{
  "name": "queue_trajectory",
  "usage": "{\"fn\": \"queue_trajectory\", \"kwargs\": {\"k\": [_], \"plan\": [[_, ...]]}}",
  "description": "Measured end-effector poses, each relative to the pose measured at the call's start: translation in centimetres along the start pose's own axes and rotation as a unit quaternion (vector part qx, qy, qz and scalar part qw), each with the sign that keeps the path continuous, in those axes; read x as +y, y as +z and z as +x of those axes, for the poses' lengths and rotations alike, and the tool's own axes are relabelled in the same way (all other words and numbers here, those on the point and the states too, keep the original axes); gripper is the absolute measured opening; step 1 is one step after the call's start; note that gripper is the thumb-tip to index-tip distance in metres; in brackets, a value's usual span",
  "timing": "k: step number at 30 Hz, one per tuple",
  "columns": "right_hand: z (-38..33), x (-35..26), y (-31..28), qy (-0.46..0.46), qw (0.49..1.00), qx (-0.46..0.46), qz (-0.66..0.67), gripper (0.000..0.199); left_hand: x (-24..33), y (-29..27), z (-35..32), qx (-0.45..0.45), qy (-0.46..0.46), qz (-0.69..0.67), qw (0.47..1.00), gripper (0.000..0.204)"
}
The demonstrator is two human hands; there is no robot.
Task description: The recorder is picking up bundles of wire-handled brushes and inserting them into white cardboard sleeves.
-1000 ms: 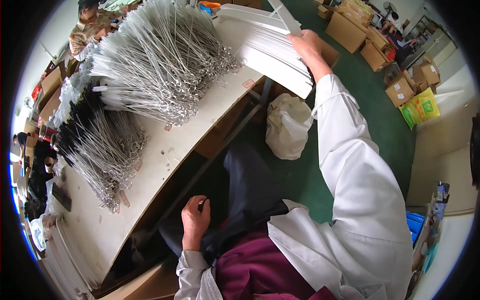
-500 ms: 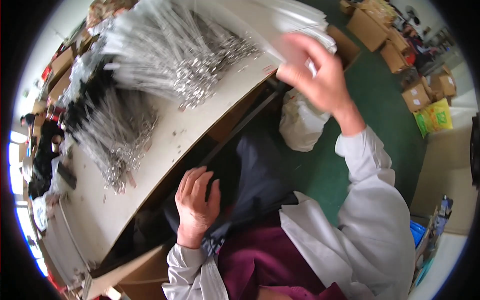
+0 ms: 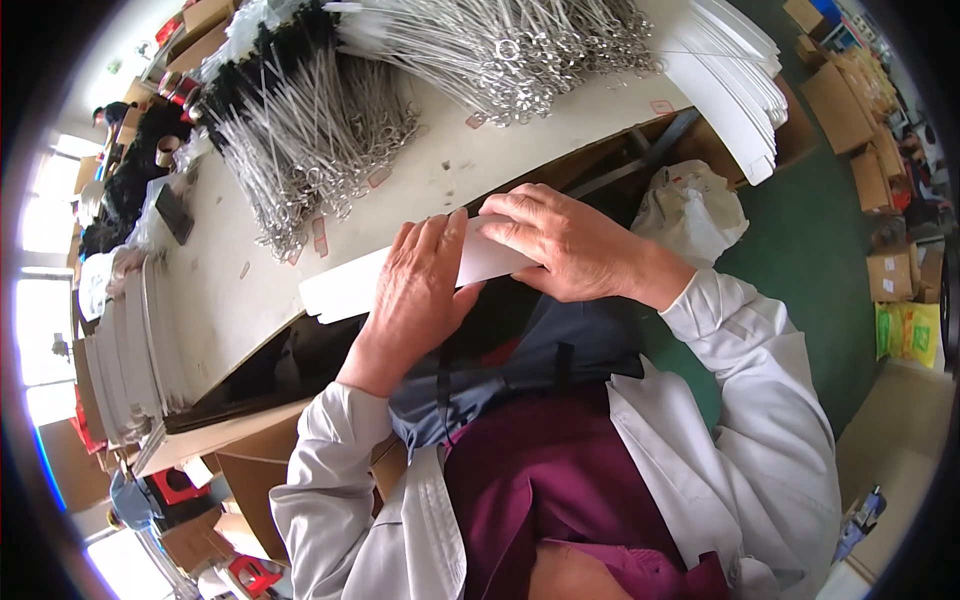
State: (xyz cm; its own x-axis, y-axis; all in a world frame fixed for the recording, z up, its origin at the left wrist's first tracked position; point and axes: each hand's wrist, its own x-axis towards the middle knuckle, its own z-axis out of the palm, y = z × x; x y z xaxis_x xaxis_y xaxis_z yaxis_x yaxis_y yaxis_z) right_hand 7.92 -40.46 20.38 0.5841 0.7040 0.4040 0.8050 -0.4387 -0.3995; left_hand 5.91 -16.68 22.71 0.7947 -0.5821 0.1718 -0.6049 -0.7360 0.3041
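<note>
Both hands now meet at the workbench [image 3: 230, 300] edge: the right hand [image 3: 570, 245], a second ago up at the stack of white strips [image 3: 735, 85], has brought one white card strip [image 3: 350, 285] down, and the left hand [image 3: 425, 280] has risen from the lap to clasp it, seemingly ready for folding.

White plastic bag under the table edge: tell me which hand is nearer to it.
Right. The right hand grips the white card strip just left of the white plastic bag; the left hand lies farther left on the same strip.
</note>
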Motion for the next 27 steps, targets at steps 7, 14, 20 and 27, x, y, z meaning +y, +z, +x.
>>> {"fn": "queue_trajectory", "kwargs": {"k": [7, 14, 20, 27], "plan": [[1.8, -0.1, 0.8, 0.003, 0.993, 0.095, -0.074, 0.055, -2.1, 0.0, -0.6, 0.012, -0.075, 0.045, 0.996, 0.073], [0.5, -1.0, 4.2, 0.162, 0.973, 0.145, -0.075, 0.051, -2.4, 1.3, -1.4, 0.059, -0.068, 0.091, 0.992, 0.069], [0.7, -2.1, 7.6, 0.310, 0.933, 0.141, 0.115, 0.052, -3.3, 2.9, -1.9, 0.064, -0.051, 0.107, 0.991, 0.068], [0.4, -1.0, 8.1, 0.357, 0.848, 0.147, 0.362, 0.039, -4.3, 4.4, -3.8, 0.087, -0.045, 0.108, 0.989, 0.071]]}}
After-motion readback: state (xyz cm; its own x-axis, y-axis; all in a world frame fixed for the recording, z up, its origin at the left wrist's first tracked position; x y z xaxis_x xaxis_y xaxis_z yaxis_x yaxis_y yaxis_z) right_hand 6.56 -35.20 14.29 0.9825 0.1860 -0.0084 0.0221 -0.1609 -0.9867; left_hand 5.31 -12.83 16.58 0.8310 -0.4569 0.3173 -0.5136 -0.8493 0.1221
